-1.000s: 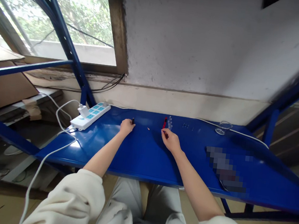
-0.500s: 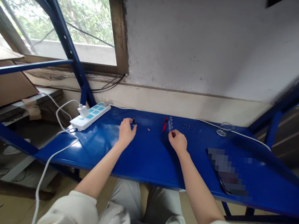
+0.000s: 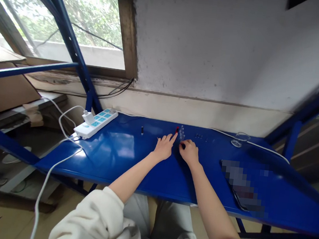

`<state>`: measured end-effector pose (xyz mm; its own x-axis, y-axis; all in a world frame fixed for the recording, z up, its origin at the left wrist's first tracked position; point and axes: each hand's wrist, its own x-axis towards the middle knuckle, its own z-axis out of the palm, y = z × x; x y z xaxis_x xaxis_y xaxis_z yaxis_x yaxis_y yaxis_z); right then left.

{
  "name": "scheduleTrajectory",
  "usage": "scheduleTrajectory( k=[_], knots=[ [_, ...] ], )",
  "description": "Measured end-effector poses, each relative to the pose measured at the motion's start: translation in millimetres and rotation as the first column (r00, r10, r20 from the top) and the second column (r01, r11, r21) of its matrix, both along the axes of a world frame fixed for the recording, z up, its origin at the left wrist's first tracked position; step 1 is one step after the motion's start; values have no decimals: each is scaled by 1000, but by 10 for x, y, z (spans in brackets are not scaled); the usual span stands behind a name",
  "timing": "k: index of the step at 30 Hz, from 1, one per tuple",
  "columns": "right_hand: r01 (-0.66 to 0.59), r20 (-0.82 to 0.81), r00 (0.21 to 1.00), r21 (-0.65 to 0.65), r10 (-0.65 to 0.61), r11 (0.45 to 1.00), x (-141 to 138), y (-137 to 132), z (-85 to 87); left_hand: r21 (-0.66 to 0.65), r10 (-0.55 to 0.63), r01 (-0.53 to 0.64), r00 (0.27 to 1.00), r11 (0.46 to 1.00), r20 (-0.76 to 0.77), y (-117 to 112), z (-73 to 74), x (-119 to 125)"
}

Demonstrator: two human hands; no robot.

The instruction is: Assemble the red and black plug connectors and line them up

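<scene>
My left hand (image 3: 164, 146) lies on the blue shelf (image 3: 132, 162) with its fingers stretched out, the fingertips reaching a small red piece (image 3: 177, 129). Beside it my right hand (image 3: 189, 151) rests with its fingers curled, just below a cluster of tiny clear parts (image 3: 181, 131); what it holds, if anything, is hidden. A small black piece (image 3: 142, 130) stands alone to the left of both hands. A few tiny dark parts (image 3: 199, 136) lie to the right of the clear cluster.
A white power strip (image 3: 96, 122) with a plugged-in white cable (image 3: 56, 154) sits at the shelf's left end. A clear ring-shaped item (image 3: 238, 139) and a thin white wire lie at the back right. A dark flat object (image 3: 242, 185) rests near the front right edge.
My left hand has left the small black piece and moved right to the red piece, its fingers now extended. My right hand has barely shifted.
</scene>
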<state>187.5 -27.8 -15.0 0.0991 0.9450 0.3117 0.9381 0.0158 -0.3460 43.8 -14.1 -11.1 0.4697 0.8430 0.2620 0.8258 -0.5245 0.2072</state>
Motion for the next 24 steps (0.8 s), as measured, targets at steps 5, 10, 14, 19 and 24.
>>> scheduleTrajectory(
  k=[5, 10, 14, 19, 24],
  knots=[
    [-10, -21, 1000, 11, 10, 1000, 1, 6, -26, 54, -7, 0, 992, 999, 125, 111, -51, 24],
    [-41, -51, 998, 3, 41, 999, 5, 29, -86, 82, 35, -55, 972, 995, 231, 158, -41, -18],
    [-67, -31, 997, -25, 66, 997, -3, 37, -108, 69, 22, -44, 957, 997, 289, 199, -22, -85],
    [-102, -16, 995, -51, 102, 993, -4, 42, -111, -6, 35, -36, 869, 999, 494, 187, 8, -218],
    [-131, -36, 991, -20, 130, 991, -7, 34, -99, -115, 96, -21, 715, 993, 692, 43, -23, -321]
  ],
)
